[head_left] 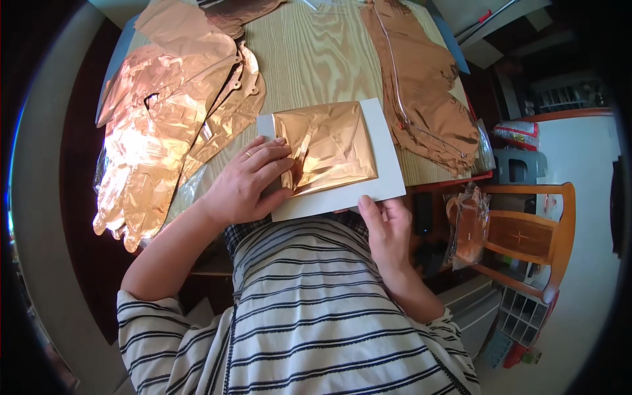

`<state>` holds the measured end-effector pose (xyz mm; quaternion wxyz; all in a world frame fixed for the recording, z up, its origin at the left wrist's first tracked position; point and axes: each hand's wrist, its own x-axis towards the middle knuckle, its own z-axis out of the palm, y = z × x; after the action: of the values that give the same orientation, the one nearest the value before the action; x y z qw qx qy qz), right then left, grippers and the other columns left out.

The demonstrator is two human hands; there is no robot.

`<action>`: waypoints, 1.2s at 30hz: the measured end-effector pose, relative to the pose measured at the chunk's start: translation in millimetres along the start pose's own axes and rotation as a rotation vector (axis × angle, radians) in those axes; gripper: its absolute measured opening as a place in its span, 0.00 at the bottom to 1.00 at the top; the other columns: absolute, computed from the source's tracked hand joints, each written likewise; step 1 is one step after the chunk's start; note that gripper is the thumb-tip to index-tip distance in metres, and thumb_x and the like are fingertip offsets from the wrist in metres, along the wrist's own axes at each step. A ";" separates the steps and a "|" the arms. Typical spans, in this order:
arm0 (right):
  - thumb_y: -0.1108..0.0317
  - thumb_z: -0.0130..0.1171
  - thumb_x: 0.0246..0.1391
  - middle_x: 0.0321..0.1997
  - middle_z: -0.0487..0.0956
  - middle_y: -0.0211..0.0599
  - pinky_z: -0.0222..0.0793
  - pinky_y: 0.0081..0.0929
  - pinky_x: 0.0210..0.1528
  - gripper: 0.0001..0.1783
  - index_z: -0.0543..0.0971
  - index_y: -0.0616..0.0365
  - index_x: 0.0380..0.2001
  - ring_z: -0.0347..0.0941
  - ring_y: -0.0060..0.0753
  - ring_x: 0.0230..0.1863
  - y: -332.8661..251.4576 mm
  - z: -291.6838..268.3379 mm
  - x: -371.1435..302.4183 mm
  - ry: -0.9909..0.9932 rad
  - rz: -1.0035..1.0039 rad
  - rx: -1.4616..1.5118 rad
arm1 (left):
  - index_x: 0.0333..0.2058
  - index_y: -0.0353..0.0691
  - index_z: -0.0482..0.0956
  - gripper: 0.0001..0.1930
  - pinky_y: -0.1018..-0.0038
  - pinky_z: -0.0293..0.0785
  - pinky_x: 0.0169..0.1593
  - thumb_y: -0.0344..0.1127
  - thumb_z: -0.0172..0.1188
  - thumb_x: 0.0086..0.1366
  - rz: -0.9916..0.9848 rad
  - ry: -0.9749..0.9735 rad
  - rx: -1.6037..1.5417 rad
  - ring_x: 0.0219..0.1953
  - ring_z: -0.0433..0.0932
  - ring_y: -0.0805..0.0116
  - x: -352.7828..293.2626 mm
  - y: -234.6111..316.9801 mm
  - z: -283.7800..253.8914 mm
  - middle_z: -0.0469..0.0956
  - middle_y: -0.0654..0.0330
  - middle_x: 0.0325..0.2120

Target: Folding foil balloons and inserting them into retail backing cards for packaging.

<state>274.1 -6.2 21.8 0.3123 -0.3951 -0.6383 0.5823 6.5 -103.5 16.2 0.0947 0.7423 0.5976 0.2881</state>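
Observation:
A square of folded copper-coloured foil (339, 148), which looks like a flat foil balloon, lies on a white card (387, 148) at the table's near edge. My left hand (253, 174) rests over the foil's left side, fingers lying flat and thumb lower on the card. At the card's near right corner, my right hand (388, 230) grips it with the thumb on top; the other fingers are partly hidden beneath. A pile of flat copper foil balloons (171, 99) with small tabs lies to the left. More copper foil (421, 79) is spread to the right.
The wood-grain table (309, 52) shows between the foil piles. Right of the table stands a wooden chair (526, 237), with a clear bag of copper foil (469, 227) against it. A grey plastic stool (520, 166) is behind, and a sectioned tray (521, 315) lies low beside the chair.

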 end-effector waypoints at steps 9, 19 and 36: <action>0.60 0.57 0.68 0.46 0.82 0.43 0.84 0.35 0.39 0.20 0.73 0.63 0.56 0.84 0.37 0.39 -9.8 43.1 5.7 -0.072 0.554 0.600 | 0.55 0.39 0.76 0.27 0.49 0.62 0.69 0.39 0.69 0.57 0.006 0.006 -0.012 0.63 0.72 0.48 -2.4 -2.1 3.6 0.75 0.51 0.54; 0.62 0.64 0.63 0.40 0.81 0.32 0.78 0.25 0.25 0.18 0.76 0.60 0.50 0.80 0.26 0.31 -5.6 57.9 5.0 0.081 0.517 0.484 | 0.55 0.38 0.76 0.27 0.50 0.62 0.69 0.38 0.70 0.56 0.008 0.015 -0.014 0.63 0.72 0.49 -3.5 -3.3 3.6 0.75 0.51 0.53; 0.69 0.65 0.61 0.37 0.81 0.32 0.73 0.19 0.20 0.12 0.78 0.62 0.45 0.77 0.20 0.29 -3.2 51.6 -3.0 0.145 0.374 0.360 | 0.48 0.34 0.79 0.27 0.61 0.77 0.52 0.43 0.74 0.53 -0.362 0.139 -0.070 0.48 0.79 0.51 64.9 -1.3 -26.0 0.79 0.53 0.43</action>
<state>230.8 -34.5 18.6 0.3096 -0.4847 -0.4163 0.7042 -0.8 -47.4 57.2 0.1293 0.5974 0.7159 0.3374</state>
